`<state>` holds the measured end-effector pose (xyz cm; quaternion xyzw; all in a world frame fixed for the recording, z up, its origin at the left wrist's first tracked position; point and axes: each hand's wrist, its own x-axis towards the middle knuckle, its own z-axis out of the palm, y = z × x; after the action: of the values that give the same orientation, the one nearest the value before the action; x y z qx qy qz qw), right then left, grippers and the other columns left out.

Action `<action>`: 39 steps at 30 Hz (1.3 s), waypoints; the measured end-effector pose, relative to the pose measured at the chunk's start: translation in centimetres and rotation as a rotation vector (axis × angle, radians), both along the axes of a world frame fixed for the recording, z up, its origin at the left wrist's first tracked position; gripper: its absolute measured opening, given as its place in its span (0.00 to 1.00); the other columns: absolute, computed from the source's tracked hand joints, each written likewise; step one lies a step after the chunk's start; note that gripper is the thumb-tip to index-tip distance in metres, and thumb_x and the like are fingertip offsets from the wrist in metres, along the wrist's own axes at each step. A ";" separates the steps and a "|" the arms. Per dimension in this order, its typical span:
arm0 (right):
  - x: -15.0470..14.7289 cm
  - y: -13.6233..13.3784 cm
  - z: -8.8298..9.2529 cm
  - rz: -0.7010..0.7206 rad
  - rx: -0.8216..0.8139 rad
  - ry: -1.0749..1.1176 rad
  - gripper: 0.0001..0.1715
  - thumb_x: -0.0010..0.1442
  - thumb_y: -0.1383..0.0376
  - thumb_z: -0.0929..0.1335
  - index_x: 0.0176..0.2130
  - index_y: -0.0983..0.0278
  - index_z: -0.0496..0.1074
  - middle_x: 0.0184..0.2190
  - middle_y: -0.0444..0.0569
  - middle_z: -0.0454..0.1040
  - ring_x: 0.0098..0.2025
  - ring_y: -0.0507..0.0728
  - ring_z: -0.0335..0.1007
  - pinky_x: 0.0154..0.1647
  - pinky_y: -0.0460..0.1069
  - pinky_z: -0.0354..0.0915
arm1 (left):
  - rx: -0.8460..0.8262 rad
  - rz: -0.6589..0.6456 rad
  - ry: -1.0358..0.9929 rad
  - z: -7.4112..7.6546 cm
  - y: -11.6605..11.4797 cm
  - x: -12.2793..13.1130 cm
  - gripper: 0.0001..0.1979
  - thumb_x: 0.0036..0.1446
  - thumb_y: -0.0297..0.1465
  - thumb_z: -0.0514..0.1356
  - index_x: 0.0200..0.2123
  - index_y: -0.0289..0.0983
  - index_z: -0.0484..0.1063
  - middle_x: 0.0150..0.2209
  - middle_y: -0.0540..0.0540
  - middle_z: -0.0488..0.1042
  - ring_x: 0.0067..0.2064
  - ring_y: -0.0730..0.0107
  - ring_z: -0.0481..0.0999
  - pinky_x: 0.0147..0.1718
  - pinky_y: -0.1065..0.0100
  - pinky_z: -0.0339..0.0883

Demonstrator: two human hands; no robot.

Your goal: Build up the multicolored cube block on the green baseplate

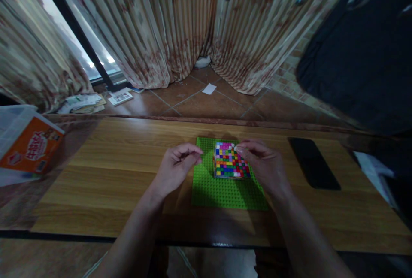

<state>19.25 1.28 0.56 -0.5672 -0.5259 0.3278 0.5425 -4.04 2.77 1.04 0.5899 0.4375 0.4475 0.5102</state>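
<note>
A block of small multicoloured toy bricks (229, 162) sits on a green studded baseplate (206, 192) on the wooden table. My right hand (265, 166) is at the block's upper right corner, thumb and forefinger pinched on what looks like a small white brick (236, 148). Its fingers cover part of the block's right side. To the left of the block, my left hand (178, 166) hovers over the baseplate's left edge, apart from the bricks. Its fingers are curled, thumb against forefinger; anything between them is too small to make out.
A black phone (313, 163) lies on the table (112, 175) to the right. Off its left end stands a clear plastic box (16, 119) with an orange label. Papers (82, 103) and a white card (209, 89) lie on the tiled floor before the striped curtains (154, 33).
</note>
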 end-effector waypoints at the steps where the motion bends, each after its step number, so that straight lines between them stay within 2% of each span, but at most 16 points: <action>1: 0.0 0.1 -0.2 0.002 -0.014 -0.005 0.05 0.52 0.59 0.75 0.29 0.58 0.81 0.37 0.45 0.78 0.42 0.57 0.73 0.48 0.54 0.67 | -0.001 0.001 0.011 0.0 0.0 0.0 0.04 0.55 0.29 0.61 0.31 0.36 0.76 0.24 0.52 0.75 0.27 0.76 0.72 0.30 0.73 0.65; 12: -0.2 1.0 -0.6 -0.030 -0.087 -0.023 0.07 0.48 0.58 0.76 0.28 0.58 0.80 0.36 0.46 0.78 0.42 0.58 0.72 0.45 0.54 0.66 | -0.007 0.005 0.057 -0.2 0.2 -0.2 0.06 0.55 0.31 0.60 0.31 0.36 0.76 0.25 0.51 0.74 0.28 0.75 0.72 0.31 0.72 0.65; 16: -0.2 1.1 -0.6 -0.036 -0.213 0.056 0.15 0.45 0.55 0.77 0.32 0.60 0.80 0.34 0.46 0.79 0.34 0.56 0.72 0.38 0.52 0.66 | -0.010 0.014 0.056 -0.2 0.3 -0.3 0.06 0.55 0.32 0.60 0.31 0.36 0.76 0.25 0.51 0.75 0.29 0.74 0.72 0.31 0.72 0.65; 19: -0.3 1.2 -0.5 -0.042 -0.268 0.135 0.21 0.41 0.55 0.78 0.36 0.61 0.80 0.35 0.46 0.80 0.32 0.54 0.71 0.37 0.52 0.68 | -0.014 0.027 0.059 0.0 0.3 -0.4 0.07 0.54 0.33 0.61 0.31 0.36 0.77 0.25 0.51 0.75 0.29 0.74 0.73 0.31 0.72 0.65; 25: -0.4 1.4 -0.2 0.035 -0.376 0.296 0.23 0.39 0.55 0.80 0.37 0.60 0.81 0.31 0.45 0.81 0.30 0.53 0.74 0.36 0.51 0.71 | -0.031 0.113 0.065 0.3 0.5 -1.0 0.07 0.54 0.34 0.61 0.32 0.36 0.77 0.26 0.50 0.76 0.28 0.73 0.73 0.30 0.72 0.66; 32: -0.2 1.5 -0.4 0.069 -0.355 0.311 0.20 0.40 0.55 0.80 0.34 0.60 0.82 0.31 0.46 0.82 0.29 0.53 0.75 0.36 0.51 0.72 | -0.071 0.270 0.017 0.3 1.2 -2.7 0.07 0.51 0.33 0.63 0.32 0.36 0.76 0.28 0.49 0.77 0.30 0.71 0.76 0.33 0.69 0.70; 35: -0.2 1.4 -0.4 0.069 -0.339 0.279 0.20 0.41 0.55 0.79 0.35 0.61 0.82 0.31 0.47 0.82 0.29 0.54 0.76 0.35 0.51 0.71 | -0.028 0.353 0.106 -0.2 1.7 -4.0 0.05 0.50 0.32 0.62 0.31 0.36 0.76 0.27 0.49 0.77 0.30 0.71 0.75 0.33 0.70 0.70; 39: -0.2 1.2 -0.7 0.054 -0.331 0.248 0.21 0.43 0.54 0.79 0.36 0.61 0.82 0.32 0.47 0.82 0.29 0.54 0.75 0.32 0.50 0.71 | 0.054 0.372 0.420 -1.0 2.3 -5.8 0.08 0.52 0.30 0.59 0.32 0.35 0.77 0.29 0.49 0.79 0.32 0.69 0.76 0.34 0.70 0.69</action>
<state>19.09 2.47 -0.09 -0.5895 -0.4091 0.4915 0.4935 -9.81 5.05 0.04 0.5927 0.6223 0.4128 0.3017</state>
